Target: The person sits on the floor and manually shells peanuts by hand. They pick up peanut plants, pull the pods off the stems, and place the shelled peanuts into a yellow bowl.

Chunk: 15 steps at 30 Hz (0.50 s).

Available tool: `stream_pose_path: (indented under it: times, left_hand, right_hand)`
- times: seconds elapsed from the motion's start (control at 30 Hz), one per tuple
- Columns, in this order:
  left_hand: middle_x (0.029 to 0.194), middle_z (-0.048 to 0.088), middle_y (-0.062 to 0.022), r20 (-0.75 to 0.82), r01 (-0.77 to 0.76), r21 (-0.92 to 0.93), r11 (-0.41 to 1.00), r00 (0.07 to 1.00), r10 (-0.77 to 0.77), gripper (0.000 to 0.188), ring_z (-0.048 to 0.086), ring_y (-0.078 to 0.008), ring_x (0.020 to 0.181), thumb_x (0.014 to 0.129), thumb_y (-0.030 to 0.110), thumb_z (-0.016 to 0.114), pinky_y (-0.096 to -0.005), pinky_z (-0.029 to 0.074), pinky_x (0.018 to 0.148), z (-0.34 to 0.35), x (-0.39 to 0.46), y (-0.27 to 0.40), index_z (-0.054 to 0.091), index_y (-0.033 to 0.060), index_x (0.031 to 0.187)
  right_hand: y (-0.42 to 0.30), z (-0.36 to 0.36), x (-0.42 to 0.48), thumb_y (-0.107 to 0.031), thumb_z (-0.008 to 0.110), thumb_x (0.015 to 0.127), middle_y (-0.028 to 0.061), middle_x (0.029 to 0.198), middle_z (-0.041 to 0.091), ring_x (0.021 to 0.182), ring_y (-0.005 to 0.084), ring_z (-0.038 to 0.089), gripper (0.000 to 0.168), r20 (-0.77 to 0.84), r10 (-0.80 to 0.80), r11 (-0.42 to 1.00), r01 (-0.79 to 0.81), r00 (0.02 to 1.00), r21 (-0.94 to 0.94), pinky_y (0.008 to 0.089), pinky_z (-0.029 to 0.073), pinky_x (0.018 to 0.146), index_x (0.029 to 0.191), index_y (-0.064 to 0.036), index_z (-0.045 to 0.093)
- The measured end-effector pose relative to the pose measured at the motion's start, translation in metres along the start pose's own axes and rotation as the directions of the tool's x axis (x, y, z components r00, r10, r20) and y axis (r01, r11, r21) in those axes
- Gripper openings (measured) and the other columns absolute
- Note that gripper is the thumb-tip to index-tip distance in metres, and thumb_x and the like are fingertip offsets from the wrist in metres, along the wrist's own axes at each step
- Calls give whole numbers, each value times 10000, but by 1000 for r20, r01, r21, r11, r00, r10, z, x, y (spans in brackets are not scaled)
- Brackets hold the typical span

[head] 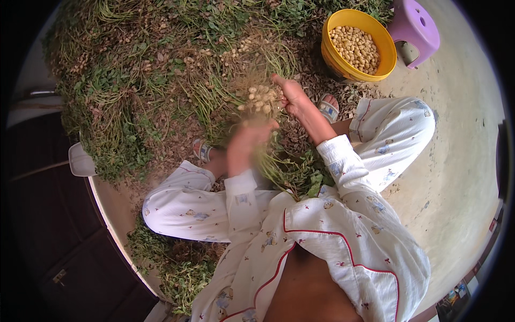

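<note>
A bunch of peanut plants (277, 165) lies before me, its leafy ends over my lap and its root end pointing away. Pale peanut pods (262, 98) cluster on the thin roots. My left hand (251, 137), blurred by motion, grips the stems just below the pods. At the right side of the cluster, my right hand (293, 95) has its fingers curled on the pods and roots, with the thumb raised. What lies within its fingers is partly hidden. Beyond my right hand stands a yellow bucket (328, 50) holding many loose peanuts (354, 50).
A large heap of pulled peanut plants (161, 72) spreads ahead and left. Dry leaves (177, 145) litter the concrete floor (450, 161). A purple plastic stool (422, 28) stands beside the bucket. More greenery (181, 265) lies behind my left knee, near a dark door (72, 249).
</note>
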<state>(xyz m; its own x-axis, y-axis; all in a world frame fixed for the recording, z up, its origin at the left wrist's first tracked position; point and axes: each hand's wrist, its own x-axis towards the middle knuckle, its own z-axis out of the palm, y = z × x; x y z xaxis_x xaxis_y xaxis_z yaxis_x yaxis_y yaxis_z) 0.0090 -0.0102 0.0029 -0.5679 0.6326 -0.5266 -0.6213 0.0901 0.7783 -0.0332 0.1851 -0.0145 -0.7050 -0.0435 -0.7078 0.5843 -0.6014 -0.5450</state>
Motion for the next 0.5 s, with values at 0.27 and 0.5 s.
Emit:
stream_pose_path:
  times: [0.27,0.5]
  left_hand:
    - [581,438,40,-36,13,-70,997,999,-16,167,382,-56,500,846,58,591,-215,271,468,10,15,-1,637,-48,967]
    - [567,436,41,-39,15,-72,997,999,-18,160,381,-59,490,836,51,594,-223,272,464,14,12,6,643,-40,957]
  right_hand:
    - [-15,-10,-4,-360,591,922,-51,425,370,357,113,334,438,-47,-314,933,298,948,-202,306,252,359,552,-127,571]
    - [-7,-25,3,-383,609,890,118,422,442,383,200,476,486,-8,-771,381,449,637,-808,401,387,433,580,-9,607]
